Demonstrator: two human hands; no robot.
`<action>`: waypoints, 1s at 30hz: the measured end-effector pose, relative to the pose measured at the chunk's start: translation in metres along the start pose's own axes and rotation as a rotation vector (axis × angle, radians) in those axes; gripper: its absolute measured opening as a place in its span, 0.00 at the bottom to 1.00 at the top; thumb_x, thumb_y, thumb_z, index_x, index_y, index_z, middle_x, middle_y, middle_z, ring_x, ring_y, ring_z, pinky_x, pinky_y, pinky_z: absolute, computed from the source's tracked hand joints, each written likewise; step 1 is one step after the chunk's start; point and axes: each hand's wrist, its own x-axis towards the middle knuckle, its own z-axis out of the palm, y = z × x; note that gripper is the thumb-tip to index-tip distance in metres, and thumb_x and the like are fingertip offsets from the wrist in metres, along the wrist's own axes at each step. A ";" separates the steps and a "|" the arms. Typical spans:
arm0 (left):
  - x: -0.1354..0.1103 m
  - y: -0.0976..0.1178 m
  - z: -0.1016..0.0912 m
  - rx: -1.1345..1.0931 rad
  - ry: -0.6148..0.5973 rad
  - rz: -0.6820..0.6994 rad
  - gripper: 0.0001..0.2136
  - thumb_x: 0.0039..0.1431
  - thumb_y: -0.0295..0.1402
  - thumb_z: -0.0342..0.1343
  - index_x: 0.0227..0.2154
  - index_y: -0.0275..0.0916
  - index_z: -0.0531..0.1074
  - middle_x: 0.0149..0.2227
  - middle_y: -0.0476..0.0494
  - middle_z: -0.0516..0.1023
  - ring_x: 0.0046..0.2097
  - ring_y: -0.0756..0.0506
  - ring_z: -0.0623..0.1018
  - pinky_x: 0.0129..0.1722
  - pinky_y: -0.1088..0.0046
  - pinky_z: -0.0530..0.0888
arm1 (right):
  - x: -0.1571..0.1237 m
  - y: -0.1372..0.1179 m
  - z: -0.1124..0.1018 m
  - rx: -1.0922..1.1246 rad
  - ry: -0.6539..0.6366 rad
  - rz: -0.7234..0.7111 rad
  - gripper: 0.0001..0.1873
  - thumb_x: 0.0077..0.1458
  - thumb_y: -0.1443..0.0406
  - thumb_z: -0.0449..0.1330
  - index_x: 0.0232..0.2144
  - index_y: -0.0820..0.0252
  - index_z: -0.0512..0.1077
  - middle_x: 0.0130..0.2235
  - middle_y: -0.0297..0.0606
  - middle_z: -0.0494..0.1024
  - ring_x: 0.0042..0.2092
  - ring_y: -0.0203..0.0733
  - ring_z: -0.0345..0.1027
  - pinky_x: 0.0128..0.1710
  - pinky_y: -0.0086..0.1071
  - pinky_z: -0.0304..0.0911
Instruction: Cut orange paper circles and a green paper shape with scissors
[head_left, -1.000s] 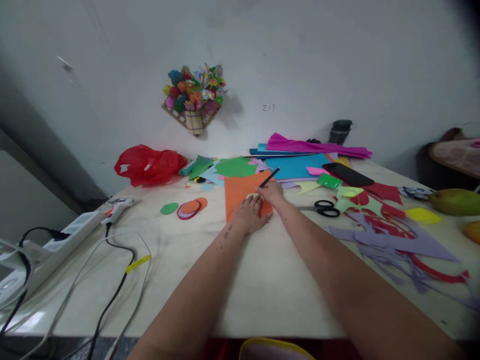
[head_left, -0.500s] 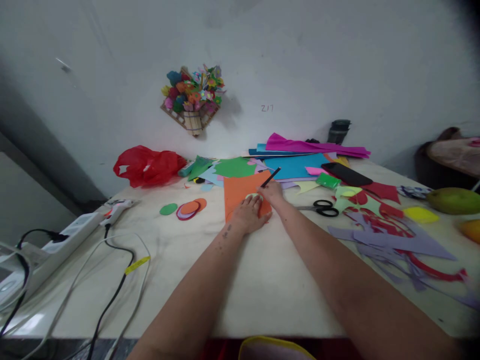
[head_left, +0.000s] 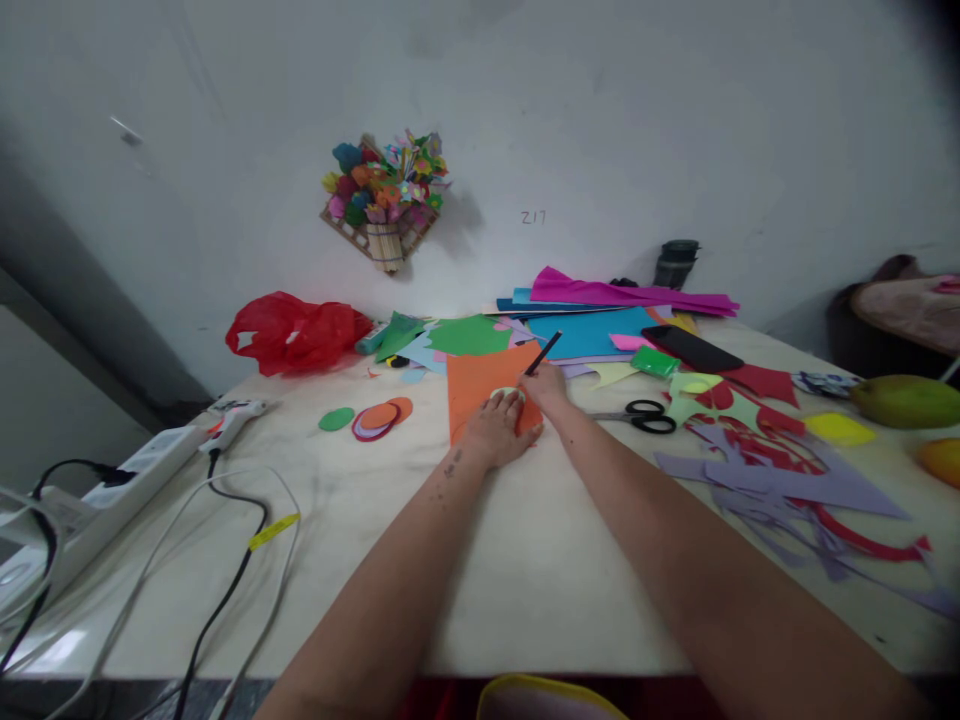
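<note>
An orange paper sheet [head_left: 476, 382] lies on the table in front of me. My left hand [head_left: 499, 428] rests palm down on it, fingers pressing a small pale round thing [head_left: 508, 392] against the sheet. My right hand [head_left: 546, 385] is closed round a black pencil [head_left: 543, 353] whose tip meets the paper beside that round thing. The pencil leans up and to the right.
Black scissors [head_left: 646, 416] lie right of my hands. Coloured paper sheets [head_left: 592, 330], a dark phone [head_left: 691, 347] and purple and red scraps [head_left: 780, 470] fill the right. Paper circles [head_left: 375, 415], a red plastic bag [head_left: 296, 330], a power strip [head_left: 112, 490] with cables sit left.
Almost nothing has moved. My right hand has shifted the pencil slightly around the round thing; my left hand has stayed pressed down.
</note>
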 end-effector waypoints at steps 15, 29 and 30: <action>0.000 0.002 -0.002 0.032 -0.041 -0.012 0.40 0.73 0.55 0.30 0.76 0.29 0.50 0.78 0.37 0.49 0.79 0.39 0.46 0.76 0.60 0.45 | -0.004 -0.005 -0.007 0.066 0.042 0.003 0.13 0.64 0.59 0.64 0.44 0.57 0.85 0.50 0.44 0.86 0.56 0.51 0.78 0.54 0.35 0.68; -0.005 0.010 -0.010 0.115 -0.044 -0.022 0.40 0.73 0.55 0.31 0.75 0.29 0.53 0.77 0.33 0.52 0.78 0.38 0.49 0.76 0.51 0.42 | -0.003 -0.010 0.014 0.065 -0.029 -0.096 0.09 0.57 0.57 0.71 0.36 0.54 0.86 0.47 0.42 0.87 0.53 0.51 0.80 0.55 0.38 0.69; -0.005 0.011 -0.010 0.114 -0.039 -0.022 0.40 0.73 0.55 0.31 0.75 0.30 0.53 0.77 0.34 0.52 0.78 0.38 0.48 0.76 0.51 0.42 | -0.003 -0.010 0.014 0.071 -0.030 -0.108 0.08 0.57 0.57 0.71 0.36 0.54 0.86 0.47 0.41 0.87 0.54 0.51 0.79 0.56 0.39 0.68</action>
